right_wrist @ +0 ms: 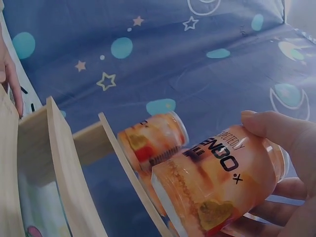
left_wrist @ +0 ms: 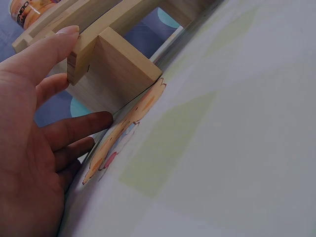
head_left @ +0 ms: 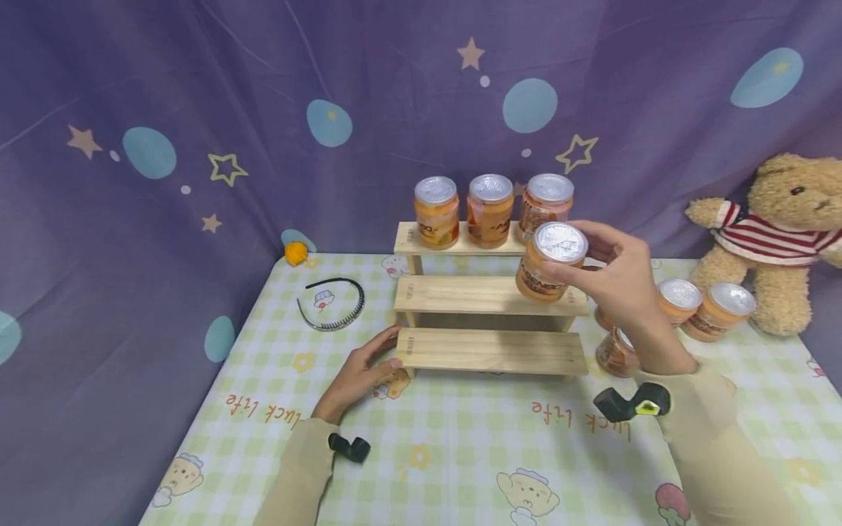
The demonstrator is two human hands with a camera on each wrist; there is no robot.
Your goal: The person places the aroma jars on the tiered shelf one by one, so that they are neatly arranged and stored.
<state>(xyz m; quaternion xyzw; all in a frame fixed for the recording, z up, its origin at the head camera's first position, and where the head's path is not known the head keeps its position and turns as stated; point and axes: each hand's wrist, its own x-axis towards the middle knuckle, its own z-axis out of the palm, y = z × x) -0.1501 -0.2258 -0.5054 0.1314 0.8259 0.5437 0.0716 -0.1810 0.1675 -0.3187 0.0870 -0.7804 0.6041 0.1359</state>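
My right hand (head_left: 618, 277) grips an orange can (head_left: 549, 274) with a silver lid, thumb on one side and fingers on the other. In the head view that can overlaps the right end of the middle step of a three-tier wooden rack (head_left: 490, 351); whether it touches the step I cannot tell. Three similar cans (head_left: 490, 212) stand in a row on the top step. At the rack's left end, my left hand (head_left: 362, 372) pinches the lowest board between thumb and forefinger, while its other fingers (left_wrist: 79, 129) extend beside the rack's leg.
Several more cans (head_left: 720, 310) are right of the rack, partly behind my right arm. A teddy bear (head_left: 770, 241) in a striped top sits at the far right. Left of the rack lie a black headband (head_left: 355, 307) and a small orange ball-like thing (head_left: 296, 253).
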